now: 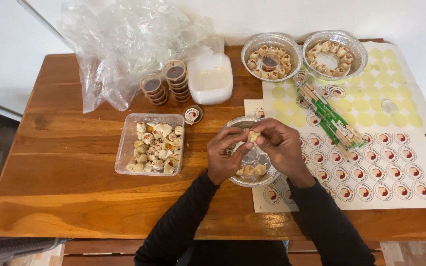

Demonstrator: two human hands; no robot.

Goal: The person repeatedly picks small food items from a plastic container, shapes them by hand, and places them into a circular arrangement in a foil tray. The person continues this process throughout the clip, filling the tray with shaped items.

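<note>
Both forearms, in black sleeves, reach forward and angle inward so the hands meet. The left hand (227, 155) curls with knuckles up, thumb extended toward the right hand (280, 145), whose bent fingertips (261, 134) close in a pinching grip.

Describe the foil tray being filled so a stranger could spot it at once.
On the wooden table, look under the left hand and right hand. The foil tray there holds only a few dumplings, unlike the two full-ringed trays at the far edge.
</note>
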